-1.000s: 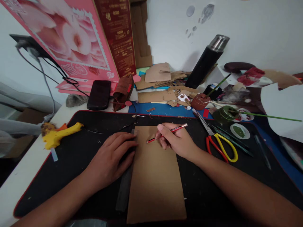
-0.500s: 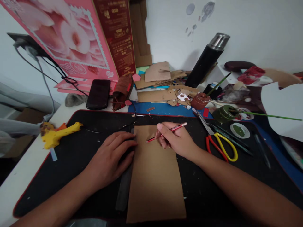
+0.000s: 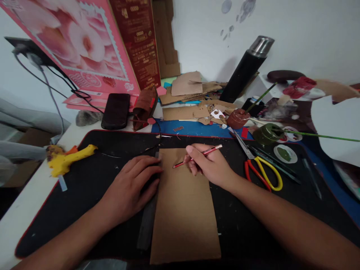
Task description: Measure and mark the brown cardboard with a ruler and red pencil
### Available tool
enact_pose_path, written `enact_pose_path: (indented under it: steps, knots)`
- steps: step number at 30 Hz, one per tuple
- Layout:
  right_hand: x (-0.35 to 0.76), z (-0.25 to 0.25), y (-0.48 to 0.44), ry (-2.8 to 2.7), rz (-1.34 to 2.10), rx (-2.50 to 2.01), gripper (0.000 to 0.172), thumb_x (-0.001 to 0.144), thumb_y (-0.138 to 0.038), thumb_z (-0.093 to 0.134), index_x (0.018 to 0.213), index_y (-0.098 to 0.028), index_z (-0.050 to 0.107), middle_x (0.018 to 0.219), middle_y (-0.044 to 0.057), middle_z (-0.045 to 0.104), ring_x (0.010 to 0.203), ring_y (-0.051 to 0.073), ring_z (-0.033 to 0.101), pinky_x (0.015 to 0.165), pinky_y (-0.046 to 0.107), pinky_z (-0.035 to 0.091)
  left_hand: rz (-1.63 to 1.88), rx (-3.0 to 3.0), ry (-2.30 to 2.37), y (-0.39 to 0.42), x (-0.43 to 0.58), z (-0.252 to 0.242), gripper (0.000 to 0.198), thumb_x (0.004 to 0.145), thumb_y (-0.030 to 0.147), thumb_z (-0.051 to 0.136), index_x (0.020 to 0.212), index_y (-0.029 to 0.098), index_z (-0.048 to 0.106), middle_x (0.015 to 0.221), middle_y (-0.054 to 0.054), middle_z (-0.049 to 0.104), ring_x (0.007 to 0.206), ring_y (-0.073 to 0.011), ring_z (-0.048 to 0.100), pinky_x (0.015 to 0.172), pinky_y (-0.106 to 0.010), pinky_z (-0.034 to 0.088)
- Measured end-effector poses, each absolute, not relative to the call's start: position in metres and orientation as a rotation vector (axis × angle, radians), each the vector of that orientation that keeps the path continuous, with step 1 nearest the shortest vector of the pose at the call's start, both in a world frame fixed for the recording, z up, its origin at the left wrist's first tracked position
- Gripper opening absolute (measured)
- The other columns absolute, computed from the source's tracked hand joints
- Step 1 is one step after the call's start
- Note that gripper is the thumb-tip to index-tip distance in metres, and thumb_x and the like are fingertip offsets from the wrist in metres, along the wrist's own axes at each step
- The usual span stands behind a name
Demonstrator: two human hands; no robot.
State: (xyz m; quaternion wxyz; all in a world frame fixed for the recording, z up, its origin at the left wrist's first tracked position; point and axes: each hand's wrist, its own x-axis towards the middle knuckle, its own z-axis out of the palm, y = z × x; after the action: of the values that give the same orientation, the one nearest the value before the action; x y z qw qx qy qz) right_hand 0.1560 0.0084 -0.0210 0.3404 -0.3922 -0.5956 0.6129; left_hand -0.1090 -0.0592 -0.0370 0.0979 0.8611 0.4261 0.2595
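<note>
A rectangular piece of brown cardboard [image 3: 185,221] lies on the black mat in front of me. Along its left edge runs a dark ruler [image 3: 146,225]. My left hand [image 3: 133,183] rests over the ruler, its fingers stretched out with the tips at the cardboard's edge. Between the fingers of my right hand [image 3: 209,165] is a red and black pencil [image 3: 210,150]. Its tip points left, at or just above the upper part of the cardboard; I cannot tell if it touches. The right hand's lower fingers are curled near the board.
Scissors [image 3: 253,161] with red and yellow handles lie right of my right hand. A yellow glue gun [image 3: 70,159] is at the left. Paint jars [image 3: 267,133], a black flask [image 3: 243,69], a phone [image 3: 116,110] and cardboard scraps [image 3: 182,112] stand or lie behind the mat [image 3: 92,165].
Both hands, the pencil and the cardboard stay practically in place. The whole view has shifted very slightly.
</note>
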Motion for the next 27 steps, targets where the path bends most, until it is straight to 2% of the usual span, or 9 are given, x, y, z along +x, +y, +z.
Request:
enact_pose_path:
  steps: [27]
  knots:
    - [0.1548,-0.0216,0.0087,-1.507,1.587,-1.037,0.042,0.107,-0.052,0.057,0.082,-0.021,0.068,0.054,-0.005,0.059,0.046,0.01,0.051,0.048,0.025,0.037,0.763,2.562,1.261,-0.059,-0.1091,-0.0369,0.02,0.107,0.02,0.059,0.126,0.021,0.064,0.133,-0.01,0.067,0.125,-0.0252,0.063,0.109,-0.042,0.051]
